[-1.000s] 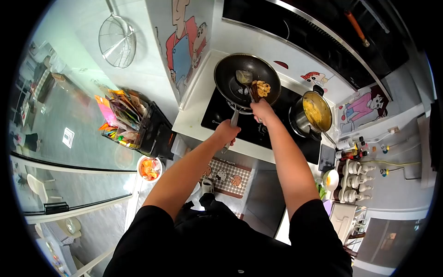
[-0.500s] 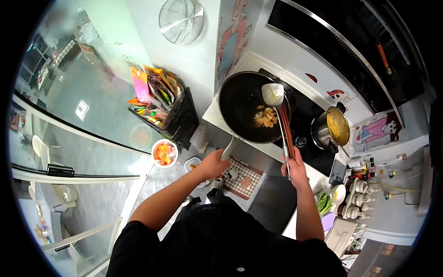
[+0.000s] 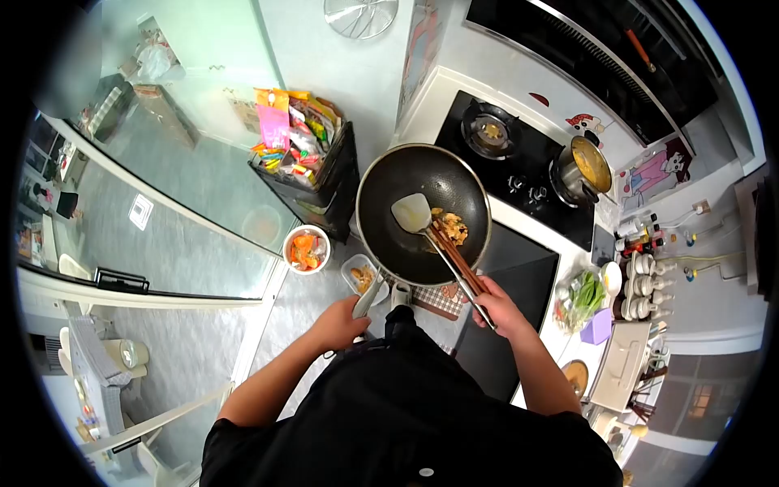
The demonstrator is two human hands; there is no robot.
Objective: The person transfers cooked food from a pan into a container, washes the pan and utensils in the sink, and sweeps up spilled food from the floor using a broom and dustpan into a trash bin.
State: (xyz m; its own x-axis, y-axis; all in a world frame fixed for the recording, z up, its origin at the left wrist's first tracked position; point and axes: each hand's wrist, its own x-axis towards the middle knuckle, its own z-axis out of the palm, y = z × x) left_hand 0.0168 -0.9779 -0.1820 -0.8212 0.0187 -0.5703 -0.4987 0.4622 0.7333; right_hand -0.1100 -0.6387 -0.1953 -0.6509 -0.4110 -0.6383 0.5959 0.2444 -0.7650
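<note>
Wok (image 3: 406,174) hangs past counter (image 3: 507,217) front edge | left hand (image 3: 339,325) grips handle (image 3: 369,299); right hand (image 3: 503,310) grips spatula (image 3: 412,213), chopsticks (image 3: 458,264) | wrist tilt could spill cooked pieces (image 3: 451,227)

Chopsticks (image 3: 456,258) partly hidden by right hand (image 3: 501,308)

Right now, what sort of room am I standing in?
Most likely a home kitchen: there's a black cooktop, a pot on it, and a wok in your hands.
</note>
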